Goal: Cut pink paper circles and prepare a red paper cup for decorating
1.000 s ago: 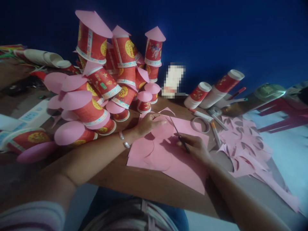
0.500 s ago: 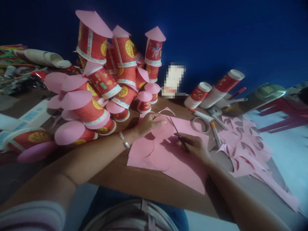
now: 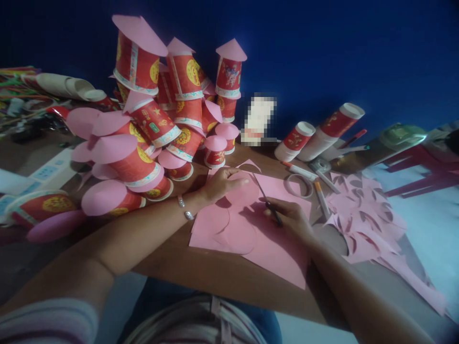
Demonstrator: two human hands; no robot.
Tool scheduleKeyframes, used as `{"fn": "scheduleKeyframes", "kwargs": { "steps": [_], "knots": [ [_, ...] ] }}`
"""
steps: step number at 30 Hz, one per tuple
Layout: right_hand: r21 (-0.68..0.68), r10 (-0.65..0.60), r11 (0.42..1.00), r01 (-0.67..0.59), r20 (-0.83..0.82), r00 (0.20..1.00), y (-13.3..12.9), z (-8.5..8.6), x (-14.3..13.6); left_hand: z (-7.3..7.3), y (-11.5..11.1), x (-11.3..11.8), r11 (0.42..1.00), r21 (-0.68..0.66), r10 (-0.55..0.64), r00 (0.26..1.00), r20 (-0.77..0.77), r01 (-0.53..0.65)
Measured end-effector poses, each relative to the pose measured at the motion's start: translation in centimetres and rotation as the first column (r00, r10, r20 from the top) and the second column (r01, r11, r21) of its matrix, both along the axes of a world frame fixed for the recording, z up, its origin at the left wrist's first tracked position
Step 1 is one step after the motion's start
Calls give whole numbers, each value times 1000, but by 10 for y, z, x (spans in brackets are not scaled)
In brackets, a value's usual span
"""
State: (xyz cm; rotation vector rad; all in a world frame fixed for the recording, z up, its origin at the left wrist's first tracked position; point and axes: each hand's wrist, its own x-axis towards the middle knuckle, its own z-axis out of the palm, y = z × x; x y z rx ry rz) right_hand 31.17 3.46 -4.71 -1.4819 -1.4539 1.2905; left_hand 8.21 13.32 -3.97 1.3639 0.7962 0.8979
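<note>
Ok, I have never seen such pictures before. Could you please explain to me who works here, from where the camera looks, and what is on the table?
No machine: a person works with two bare hands. The head-worn camera looks forward and down. The left hand holds a pink paper circle; the right hand holds scissors at its edge. On the table are pink sheets, a tape roll, paper scraps and, toward the left, red cups with pink cones.

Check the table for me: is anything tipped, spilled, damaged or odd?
At left, several red, pink-capped cups look askew: they lie tipped over, unlike the upright capped cup near the blue wall. I see no spill. Around the left hand, on the pink disc, and the right hand, holding scissors, nothing stands out.
</note>
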Motion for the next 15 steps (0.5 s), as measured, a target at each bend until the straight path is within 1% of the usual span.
{"fn": "scheduleKeyframes", "kwargs": {
  "steps": [9,12,15],
  "knots": [
    [13,1,1000,-1,28,1000,1,2,0,0,0,-2,1000,11,-20,1000,7,19],
    [1,-11,1000,11,35,999,2,2,-1,-1,0,-1,1000,12,-5,1000,-8,6],
    [2,-52,999,52,-13,999,1,1,-1,-1,0,-1,999,31,45,999,-14,-45]
  ]
}}
